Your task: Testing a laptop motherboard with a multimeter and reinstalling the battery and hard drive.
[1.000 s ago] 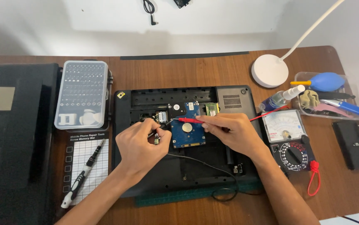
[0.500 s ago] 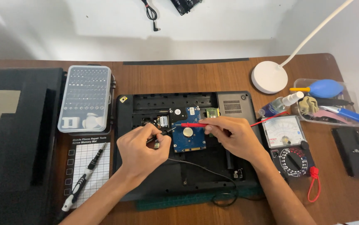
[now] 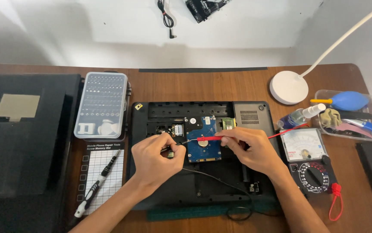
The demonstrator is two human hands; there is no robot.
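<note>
L hand (image 3: pixel 156 157) pinches thin black probe (image 3: pixel 175 146) | R hand (image 3: pixel 248 149) pinches red-handled probe (image 3: pixel 209 139) | both tips now over blue hard-drive board (image 3: pixel 203 144) in opened black laptop base (image 3: pixel 203 181) on wood bench (image 3: pixel 220 86) | vs 1 s ago: hands barely shifted, view nearer; probing goes on | grey analog multimeter (image 3: pixel 309 162) at R.

Your laptop (image 3: pixel 203 155) lies mid worktop (image 3: pixel 238 84), w/ the hard drive (image 3: pixel 203 144) in it and both your hands over it. Bit case (image 3: pixel 102 105) sits left of it, screwdriver (image 3: pixel 96 185) on the mat (image 3: pixel 102 170) in front of that. Meter (image 3: pixel 309 162) just right; lamp base (image 3: pixel 288 87) behind it.
</note>
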